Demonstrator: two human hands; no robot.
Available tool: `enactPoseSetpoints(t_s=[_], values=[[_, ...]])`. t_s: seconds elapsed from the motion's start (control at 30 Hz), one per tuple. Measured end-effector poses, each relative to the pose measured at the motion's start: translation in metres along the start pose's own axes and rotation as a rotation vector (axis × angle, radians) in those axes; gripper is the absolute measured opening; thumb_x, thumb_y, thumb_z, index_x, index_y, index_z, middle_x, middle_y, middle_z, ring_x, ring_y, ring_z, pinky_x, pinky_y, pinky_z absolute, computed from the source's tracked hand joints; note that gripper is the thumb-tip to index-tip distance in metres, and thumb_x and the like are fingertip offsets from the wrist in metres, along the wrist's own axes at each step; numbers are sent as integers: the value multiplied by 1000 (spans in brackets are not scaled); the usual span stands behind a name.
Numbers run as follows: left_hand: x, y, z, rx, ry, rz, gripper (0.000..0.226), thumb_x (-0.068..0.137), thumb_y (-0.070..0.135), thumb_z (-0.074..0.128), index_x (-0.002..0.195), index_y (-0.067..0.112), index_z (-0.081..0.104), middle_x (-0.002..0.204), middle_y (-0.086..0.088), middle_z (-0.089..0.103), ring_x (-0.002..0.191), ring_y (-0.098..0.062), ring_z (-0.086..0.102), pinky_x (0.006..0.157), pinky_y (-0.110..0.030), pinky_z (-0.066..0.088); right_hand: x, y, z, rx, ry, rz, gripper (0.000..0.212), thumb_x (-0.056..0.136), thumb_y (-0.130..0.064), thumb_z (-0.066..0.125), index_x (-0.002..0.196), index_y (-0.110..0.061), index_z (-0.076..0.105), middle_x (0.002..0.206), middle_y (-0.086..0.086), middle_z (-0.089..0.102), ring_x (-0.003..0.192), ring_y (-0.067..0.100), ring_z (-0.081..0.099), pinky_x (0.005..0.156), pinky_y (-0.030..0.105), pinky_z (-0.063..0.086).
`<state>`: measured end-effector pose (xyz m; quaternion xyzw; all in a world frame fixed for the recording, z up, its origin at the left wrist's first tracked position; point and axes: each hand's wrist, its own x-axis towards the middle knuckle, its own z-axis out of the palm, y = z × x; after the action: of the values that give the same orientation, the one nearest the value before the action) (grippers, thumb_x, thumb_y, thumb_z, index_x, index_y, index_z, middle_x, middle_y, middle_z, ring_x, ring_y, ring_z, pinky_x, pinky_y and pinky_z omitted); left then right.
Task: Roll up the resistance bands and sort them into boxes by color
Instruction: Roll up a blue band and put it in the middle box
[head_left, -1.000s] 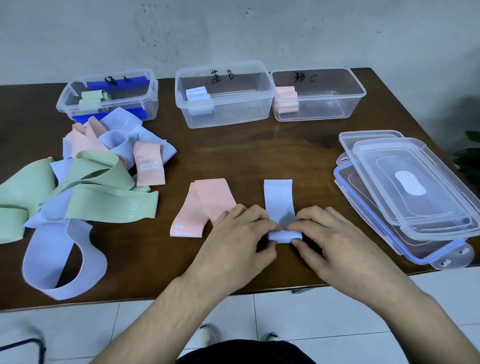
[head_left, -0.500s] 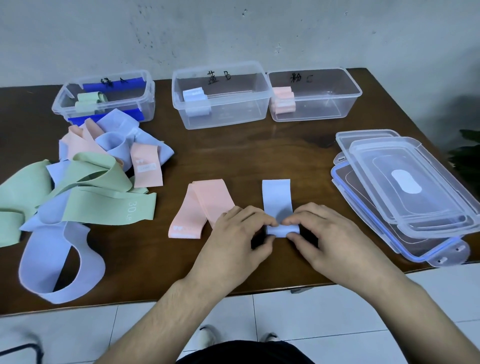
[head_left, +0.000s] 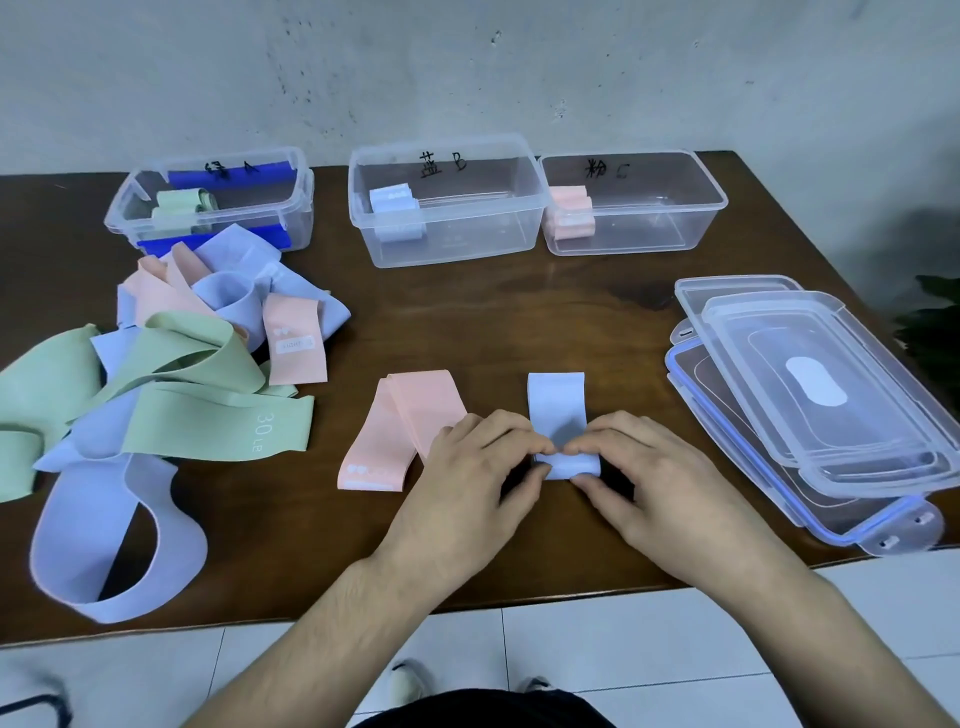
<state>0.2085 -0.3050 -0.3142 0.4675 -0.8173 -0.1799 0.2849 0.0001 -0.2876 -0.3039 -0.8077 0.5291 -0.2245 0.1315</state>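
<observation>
A light blue band (head_left: 557, 402) lies flat on the brown table (head_left: 519, 322), its near end curled into a small roll. My left hand (head_left: 467, 483) and my right hand (head_left: 660, 478) pinch that roll from either side with thumbs and fingertips. A flat pink band (head_left: 410, 415) lies just left of my left hand. Three clear boxes stand at the back: the left box (head_left: 301, 202) holds green rolls, the middle box (head_left: 535, 208) a blue roll, the right box (head_left: 711, 192) pink rolls.
A heap of loose green, blue and pink bands (head_left: 171, 374) covers the table's left side, with a blue loop (head_left: 109, 535) near the front edge. Stacked clear lids (head_left: 810, 410) lie at the right. A wall stands behind the table.
The roll at the blue band's near end has grown a little and the flat part is shorter. Both hands stay on it in the same place.
</observation>
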Motion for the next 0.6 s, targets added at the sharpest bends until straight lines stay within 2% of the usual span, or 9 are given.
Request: enactPoseSetpoints(t_s=[0.1, 0.2, 0.3, 0.47, 0.6], values=[[-1, -2, 1, 27, 21, 34, 23, 93, 39, 53, 107, 27, 67, 107, 17, 59, 90, -7, 50, 80, -34, 49, 1, 1, -1, 0, -22, 8, 25, 90, -25, 69, 115, -24, 69, 110, -16, 60, 94, 8, 59, 81, 28, 53], [3, -3, 1, 91, 19, 48, 26, 90, 41, 52, 106, 28, 68, 107, 17, 62, 87, -8, 52, 80, -33, 49, 4, 1, -2, -16, -37, 17, 27, 91, -26, 67, 118, -23, 69, 112, -15, 61, 96, 10, 58, 85, 30, 53], [10, -5, -2, 104, 0, 19, 26, 88, 42, 53, 104, 30, 69, 104, 19, 65, 86, -7, 51, 79, -29, 44, 8, 0, -5, -70, -40, 6, 31, 92, -32, 63, 121, -25, 69, 113, -15, 61, 91, 10, 52, 83, 33, 53], [19, -7, -8, 57, -108, -36, 20, 92, 38, 63, 110, 33, 70, 109, 21, 64, 95, -4, 46, 89, -28, 38, 10, 0, -8, -65, -53, 21, 30, 87, -26, 72, 117, -27, 68, 112, -16, 59, 91, 9, 52, 81, 30, 52], [16, -7, -5, 21, -63, -13, 20, 92, 34, 64, 112, 31, 67, 110, 21, 56, 94, -5, 47, 89, -29, 39, 13, 2, -8, -42, -77, 53, 28, 92, -28, 68, 120, -29, 67, 114, -20, 57, 96, 4, 51, 87, 24, 48]])
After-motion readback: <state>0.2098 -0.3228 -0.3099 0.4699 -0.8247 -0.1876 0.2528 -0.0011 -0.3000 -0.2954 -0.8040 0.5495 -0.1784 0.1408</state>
